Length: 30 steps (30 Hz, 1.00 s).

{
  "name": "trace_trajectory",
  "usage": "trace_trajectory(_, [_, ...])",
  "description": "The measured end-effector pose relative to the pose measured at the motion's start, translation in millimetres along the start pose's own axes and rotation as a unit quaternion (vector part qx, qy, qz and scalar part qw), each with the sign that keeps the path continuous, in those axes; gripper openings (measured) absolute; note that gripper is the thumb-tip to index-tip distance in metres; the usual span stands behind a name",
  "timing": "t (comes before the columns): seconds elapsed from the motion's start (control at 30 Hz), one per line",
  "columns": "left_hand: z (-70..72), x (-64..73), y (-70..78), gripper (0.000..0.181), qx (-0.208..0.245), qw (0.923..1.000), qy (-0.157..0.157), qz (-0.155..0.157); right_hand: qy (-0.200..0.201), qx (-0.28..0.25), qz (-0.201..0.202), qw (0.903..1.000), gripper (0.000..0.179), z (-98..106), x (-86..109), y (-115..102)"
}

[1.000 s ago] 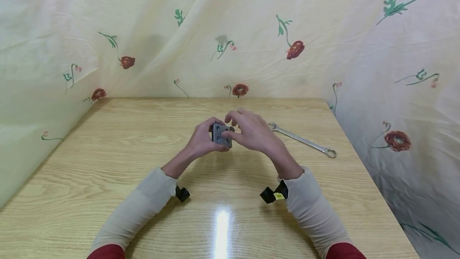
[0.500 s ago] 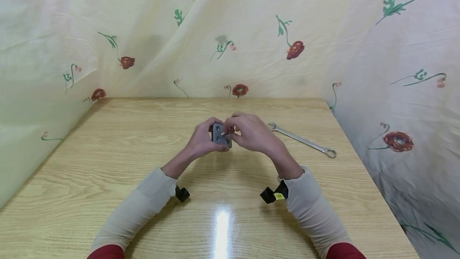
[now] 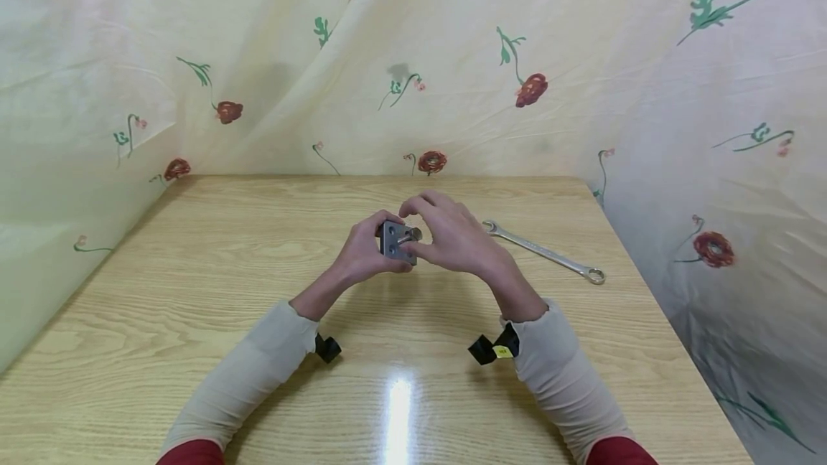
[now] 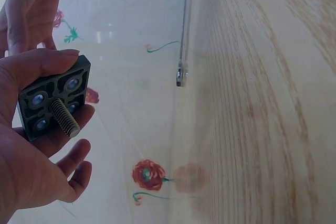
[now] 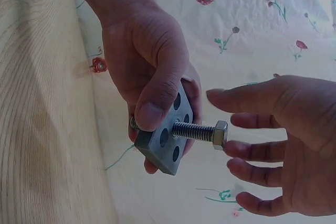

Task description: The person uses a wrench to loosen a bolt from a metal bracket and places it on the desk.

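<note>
My left hand grips a small grey metal plate by its edges, thumb on the near side. Several holes show in the plate's face, and a hex bolt runs through its middle. On the plate's ribbed dark back, seen in the left wrist view, the bolt's threaded end sticks out. Beside the bolt head is my right hand, its fingers spread and loosely bent. One fingertip lies right at the head; whether it touches is unclear. Nothing is pinched between the right thumb and fingers.
A combination wrench lies slantwise on the wooden table, right of the hands. Behind the table and along its sides hangs a flowered cloth. Both wrists carry small black cameras.
Half a second ago my right fingers were closed in at the bolt; now they have spread apart and the bolt head shows. The left hand and plate have stayed put.
</note>
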<state>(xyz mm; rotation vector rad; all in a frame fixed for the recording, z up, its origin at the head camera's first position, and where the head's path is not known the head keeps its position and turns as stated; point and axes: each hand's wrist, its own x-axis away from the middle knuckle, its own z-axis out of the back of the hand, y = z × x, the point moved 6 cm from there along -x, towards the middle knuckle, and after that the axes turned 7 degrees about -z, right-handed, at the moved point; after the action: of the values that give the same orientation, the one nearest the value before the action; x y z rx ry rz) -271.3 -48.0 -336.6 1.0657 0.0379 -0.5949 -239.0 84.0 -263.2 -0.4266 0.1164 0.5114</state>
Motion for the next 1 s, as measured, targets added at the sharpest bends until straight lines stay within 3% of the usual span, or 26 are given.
trace_trajectory(0.13, [-0.6,0.6,-0.1,0.062,0.001,1.0000,-0.003,0.001,-0.008,0.001,-0.036,0.9993,0.042,-0.5,-1.2,3.8])
trace_trajectory(0.3, [-0.2,1.1,0.8,0.062,-0.002,1.0000,-0.003,0.001,-0.030,0.010,-0.044,0.9985,0.026,-4.3,-2.2,5.8])
trace_trajectory(0.47, [0.1,1.3,3.0,0.063,-0.004,1.0000,-0.004,-0.006,-0.033,0.006,-0.031,0.9990,0.015,-5.2,-1.8,5.1])
trace_trajectory(1.0, [0.9,1.1,2.8,0.063,0.003,1.0000,-0.001,0.004,-0.004,0.000,0.050,0.9987,0.011,-2.9,1.3,-5.6])
